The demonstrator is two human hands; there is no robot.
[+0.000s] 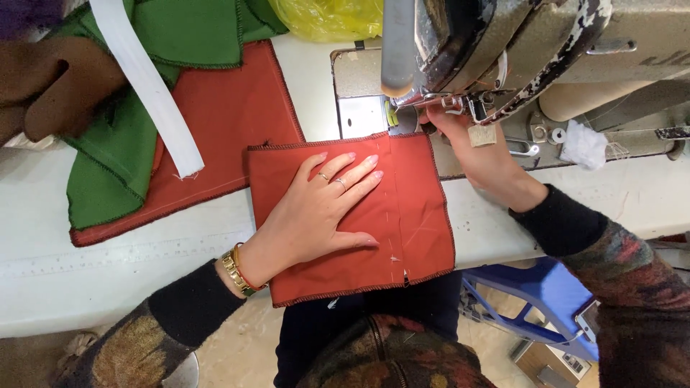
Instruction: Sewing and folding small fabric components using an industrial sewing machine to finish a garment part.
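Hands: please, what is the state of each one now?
Left hand: open, fingers spread flat on the red fabric piece.
Right hand: at the sewing machine; its fingers are hidden, so cannot be told.

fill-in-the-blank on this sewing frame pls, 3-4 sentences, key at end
1. The left hand lies flat, palm down, on the ____ fabric piece.
2. The right hand reaches up under the head of the sewing ____.
3. A white strip lies across the red and ____ cloth at the left.
4. A gold ____ sits on the left wrist.

Missing words: red; machine; green; watch
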